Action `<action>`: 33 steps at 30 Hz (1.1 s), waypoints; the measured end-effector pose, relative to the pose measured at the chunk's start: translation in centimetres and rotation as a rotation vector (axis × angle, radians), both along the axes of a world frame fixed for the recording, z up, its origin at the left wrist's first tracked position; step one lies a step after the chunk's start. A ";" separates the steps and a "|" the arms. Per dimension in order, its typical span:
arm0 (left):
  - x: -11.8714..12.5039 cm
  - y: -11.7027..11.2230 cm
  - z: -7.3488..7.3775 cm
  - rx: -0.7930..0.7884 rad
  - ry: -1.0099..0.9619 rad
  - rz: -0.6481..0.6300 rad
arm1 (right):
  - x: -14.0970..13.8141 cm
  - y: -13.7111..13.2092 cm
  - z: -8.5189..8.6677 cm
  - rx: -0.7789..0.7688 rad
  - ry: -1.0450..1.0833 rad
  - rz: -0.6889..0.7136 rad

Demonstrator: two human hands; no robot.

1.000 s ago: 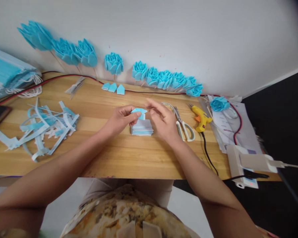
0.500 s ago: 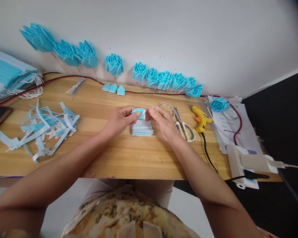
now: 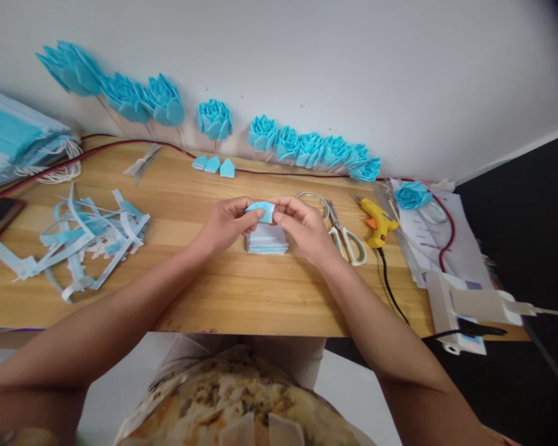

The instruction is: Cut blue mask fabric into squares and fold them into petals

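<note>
Between my hands is a small folded piece of light blue mask fabric (image 3: 265, 212). My left hand (image 3: 230, 222) pinches its left side, thumb lying across the front. At its right edge, the thumb and fingers of my right hand (image 3: 303, 224) are closed on it. Right below, a stack of cut pale fabric pieces (image 3: 266, 240) lies on the wooden table (image 3: 204, 297). Three folded blue petals (image 3: 212, 165) rest farther back. To the right of my right hand are scissors (image 3: 346, 238) with white handles and a ring-shaped roll (image 3: 312, 198), partly hidden.
Several blue fabric flowers (image 3: 310, 150) on sticks lean along the wall. Fabric strips (image 3: 81, 238) lie heaped at left, near a stack of face masks (image 3: 16, 139). At right are a yellow glue gun (image 3: 376, 222), its cord, papers (image 3: 462, 238) and a power strip (image 3: 441, 310).
My right hand's fingers have come down onto the right edge of the folded fabric piece, the thumb now lower. The left hand holds nearly still.
</note>
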State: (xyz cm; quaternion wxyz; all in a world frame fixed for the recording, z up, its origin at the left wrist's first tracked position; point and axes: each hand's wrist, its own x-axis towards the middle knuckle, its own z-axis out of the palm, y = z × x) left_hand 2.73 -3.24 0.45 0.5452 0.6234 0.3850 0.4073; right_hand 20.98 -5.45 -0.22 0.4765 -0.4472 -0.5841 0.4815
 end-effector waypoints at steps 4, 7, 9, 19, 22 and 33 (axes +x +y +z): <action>0.0 0.0 -0.1 0.035 0.012 -0.016 | 0.1 -0.1 0.2 -0.011 0.023 0.026; 0.1 0.0 -0.2 0.059 0.025 -0.016 | 0.0 -0.1 0.3 -0.026 0.020 0.012; 0.1 0.0 -0.3 0.066 0.034 -0.014 | -0.1 -0.1 0.3 -0.036 0.012 -0.001; 0.1 -0.2 0.1 0.027 0.038 -0.013 | -0.1 0.2 -0.3 -0.046 0.041 -0.027; 0.0 -0.2 0.3 0.020 0.043 -0.025 | 0.0 0.2 -0.4 -0.029 0.051 -0.034; -0.3 -0.2 0.1 0.021 -0.030 -0.060 | -0.3 0.1 -0.1 -0.032 0.013 -0.064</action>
